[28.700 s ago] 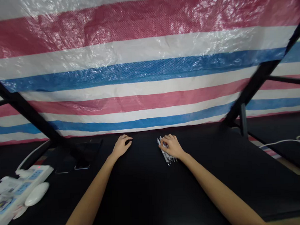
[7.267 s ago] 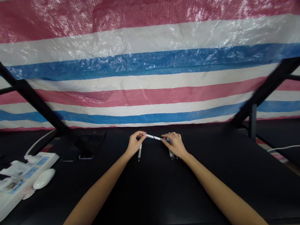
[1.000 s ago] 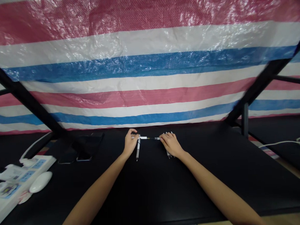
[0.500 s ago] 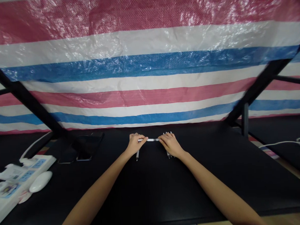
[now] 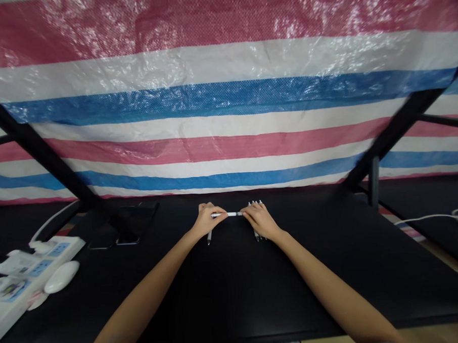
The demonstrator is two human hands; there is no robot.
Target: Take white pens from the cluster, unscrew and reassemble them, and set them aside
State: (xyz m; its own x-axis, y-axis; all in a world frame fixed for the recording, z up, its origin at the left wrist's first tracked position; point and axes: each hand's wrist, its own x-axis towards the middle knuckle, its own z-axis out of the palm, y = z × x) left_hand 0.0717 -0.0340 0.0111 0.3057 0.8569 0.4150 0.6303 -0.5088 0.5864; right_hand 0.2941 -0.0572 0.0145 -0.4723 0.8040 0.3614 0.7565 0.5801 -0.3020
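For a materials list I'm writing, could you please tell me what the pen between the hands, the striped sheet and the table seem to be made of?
Pen: probably plastic, from its plain white barrel; finish too small to judge.
Sheet: likely woven plastic, glossy, with a fine weave, creases and bright glints.
Table: black and smooth with little shine; perhaps laminate or painted board.

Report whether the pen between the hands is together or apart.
Together, it seems: the pen runs from left hand to right hand with no visible gap. Whether it is tightened, I cannot tell.
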